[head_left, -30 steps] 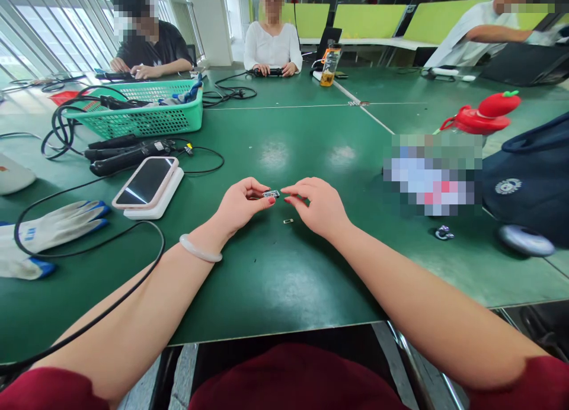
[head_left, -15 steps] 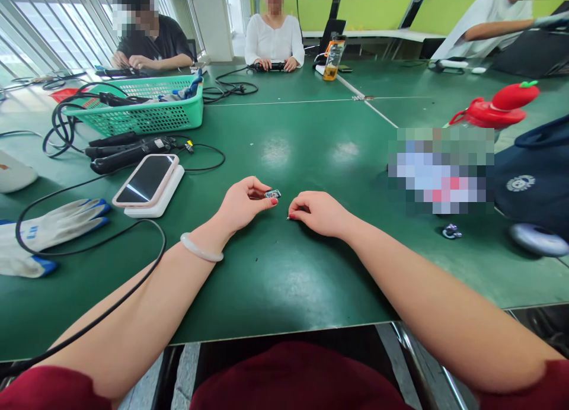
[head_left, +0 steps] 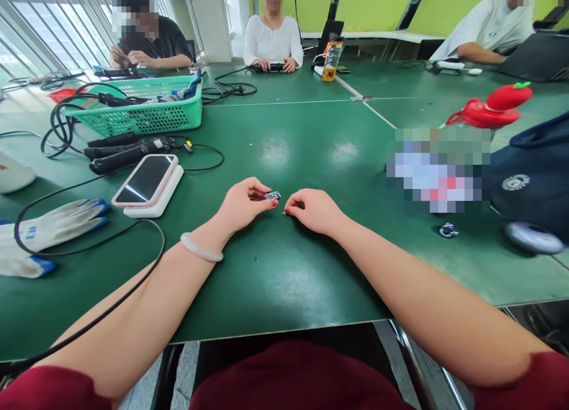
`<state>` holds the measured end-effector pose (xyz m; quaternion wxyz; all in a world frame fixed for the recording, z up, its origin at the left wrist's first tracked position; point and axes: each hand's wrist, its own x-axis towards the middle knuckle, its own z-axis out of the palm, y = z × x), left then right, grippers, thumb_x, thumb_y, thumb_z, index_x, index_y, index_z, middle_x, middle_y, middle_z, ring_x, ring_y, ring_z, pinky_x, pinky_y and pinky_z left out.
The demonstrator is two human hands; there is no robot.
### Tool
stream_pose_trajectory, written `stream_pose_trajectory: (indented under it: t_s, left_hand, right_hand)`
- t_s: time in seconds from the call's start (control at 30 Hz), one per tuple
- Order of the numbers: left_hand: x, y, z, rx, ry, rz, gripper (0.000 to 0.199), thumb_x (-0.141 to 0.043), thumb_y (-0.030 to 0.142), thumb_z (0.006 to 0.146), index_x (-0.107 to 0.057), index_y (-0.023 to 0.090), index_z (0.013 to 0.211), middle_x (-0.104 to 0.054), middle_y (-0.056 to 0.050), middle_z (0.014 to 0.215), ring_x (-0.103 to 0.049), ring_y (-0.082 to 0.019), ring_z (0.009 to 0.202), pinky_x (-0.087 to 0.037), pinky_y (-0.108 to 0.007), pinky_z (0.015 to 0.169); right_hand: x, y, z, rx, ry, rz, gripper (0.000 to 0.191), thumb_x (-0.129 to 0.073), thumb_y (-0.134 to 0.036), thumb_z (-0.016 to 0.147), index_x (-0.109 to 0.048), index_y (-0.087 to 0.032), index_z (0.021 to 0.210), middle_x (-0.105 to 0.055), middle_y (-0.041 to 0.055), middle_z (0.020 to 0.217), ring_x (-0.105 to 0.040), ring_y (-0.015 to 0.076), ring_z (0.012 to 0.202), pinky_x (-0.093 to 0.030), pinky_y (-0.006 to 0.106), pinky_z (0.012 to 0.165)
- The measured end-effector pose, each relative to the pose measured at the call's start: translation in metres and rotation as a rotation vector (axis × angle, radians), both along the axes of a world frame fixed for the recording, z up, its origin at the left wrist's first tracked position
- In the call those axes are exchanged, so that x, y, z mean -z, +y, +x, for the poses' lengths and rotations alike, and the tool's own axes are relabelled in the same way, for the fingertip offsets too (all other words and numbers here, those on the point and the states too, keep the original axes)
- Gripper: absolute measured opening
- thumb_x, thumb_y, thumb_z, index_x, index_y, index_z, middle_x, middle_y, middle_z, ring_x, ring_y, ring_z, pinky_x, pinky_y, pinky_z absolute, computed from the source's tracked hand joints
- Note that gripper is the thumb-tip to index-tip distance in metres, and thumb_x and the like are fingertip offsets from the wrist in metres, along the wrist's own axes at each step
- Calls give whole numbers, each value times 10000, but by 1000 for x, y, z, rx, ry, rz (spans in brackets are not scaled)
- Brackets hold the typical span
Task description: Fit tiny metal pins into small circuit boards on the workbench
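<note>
A small silvery, patterned piece [head_left: 272,195] is pinched between the thumb and fingers of my left hand [head_left: 243,204], just above the green table [head_left: 284,268]. My right hand [head_left: 316,211] is close on its right, its thumb and fingertips pressed together on a tiny shiny bit [head_left: 285,213] too small to name. The two hands are a short gap apart. A white bangle [head_left: 201,249] circles my left wrist.
At the left are a phone [head_left: 146,179] on a white box, gloves [head_left: 57,232], black cabled tools [head_left: 128,149] and a green basket [head_left: 142,111]. At the right lie a small shiny object [head_left: 448,230], a mouse-like object [head_left: 533,238] and a dark bag [head_left: 533,179]. Three people sit beyond.
My right hand has moved slightly left and up, nearer to the piece in my left hand. The person at the far right has drawn an arm back.
</note>
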<state>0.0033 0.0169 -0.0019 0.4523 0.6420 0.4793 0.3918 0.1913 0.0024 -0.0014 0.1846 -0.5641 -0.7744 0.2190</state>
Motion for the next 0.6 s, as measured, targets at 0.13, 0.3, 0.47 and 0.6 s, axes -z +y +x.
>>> stream_pose_trajectory:
  t_s: [0.13, 0.3, 0.47, 0.6]
  left_hand:
    - [0, 0, 0, 6, -1, -2, 313, -794, 281, 583, -578, 160, 774, -701, -37, 779, -655, -162, 731, -507, -333, 738]
    - [1, 1, 0, 8, 14, 3, 323, -798, 289, 578, -585, 160, 784, -701, -40, 783, -654, -165, 732, -507, -337, 741]
    - [1, 0, 0, 13, 17, 16, 329, -802, 303, 576, -587, 162, 780, -696, -39, 780, -647, -162, 727, -506, -331, 731]
    - [-1, -1, 0, 5, 10, 12, 331, -809, 301, 561, -586, 162, 762, -690, -37, 762, -641, -164, 712, -505, -333, 719]
  right_hand:
    - [0, -1, -1, 7, 10, 11, 138, -568, -252, 824, -694, -224, 774, -665, -15, 743, -540, 118, 669, -367, 240, 620]
    - [2, 0, -1, -5, -12, 35, 179, -533, -242, 848, -687, -217, 762, -673, -2, 800, -546, 123, 712, -364, 247, 646]
    - [1, -1, 1, -75, -12, 34, 118, -613, -311, 807, -666, -217, 756, -615, -9, 740, -515, 119, 686, -346, 242, 611]
    - [-4, -3, 7, -184, -7, 23, 98, -653, -316, 779, -666, -220, 768, -580, -19, 716, -507, 113, 690, -342, 233, 616]
